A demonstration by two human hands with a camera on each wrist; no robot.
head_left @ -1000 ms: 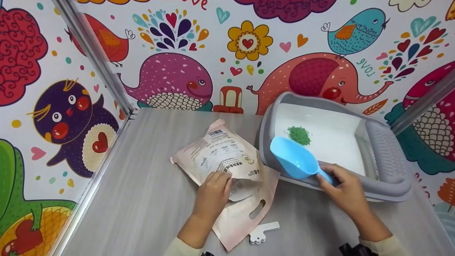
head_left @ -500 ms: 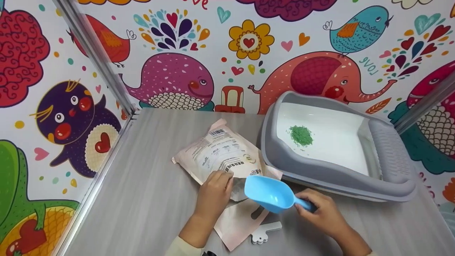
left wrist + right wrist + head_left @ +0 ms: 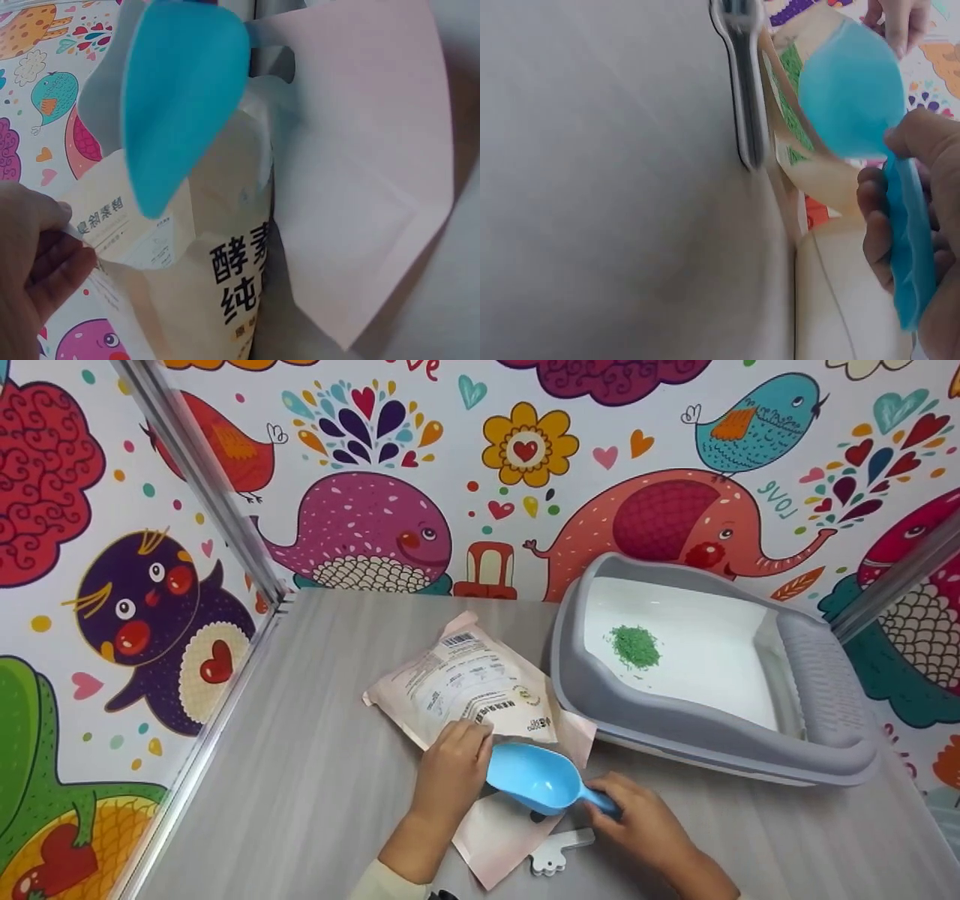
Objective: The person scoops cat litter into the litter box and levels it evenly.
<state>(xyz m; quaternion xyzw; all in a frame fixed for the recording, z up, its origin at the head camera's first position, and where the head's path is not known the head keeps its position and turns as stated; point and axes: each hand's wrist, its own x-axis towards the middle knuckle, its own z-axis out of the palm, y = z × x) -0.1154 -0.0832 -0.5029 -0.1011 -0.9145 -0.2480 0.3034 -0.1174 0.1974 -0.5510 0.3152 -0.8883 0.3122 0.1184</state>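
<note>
A pale pink printed bag [image 3: 457, 679] lies on the table, its mouth toward me and its loose flap with a cut-out handle hole [image 3: 360, 172] folded down. My left hand [image 3: 452, 765] pinches the upper edge of that mouth, which the left wrist view shows lifted between thumb and fingers. My right hand [image 3: 641, 817] grips the handle of a light blue scoop [image 3: 536, 780]. The scoop's bowl looks bare inside and sits right at the bag's mouth, its tip partly behind my left hand. What the bag contains is hidden in the head view.
A grey litter box [image 3: 690, 709] with a white floor stands at the right. A small heap of green granules [image 3: 636, 646] lies inside it. Near the flap's lower right edge rests a white clip [image 3: 551, 859]. Patterned walls [image 3: 360, 532] border the table.
My right hand has brought the scoop from over the litter box's near edge down and left to the bag's mouth. My left hand keeps its pinch on the bag.
</note>
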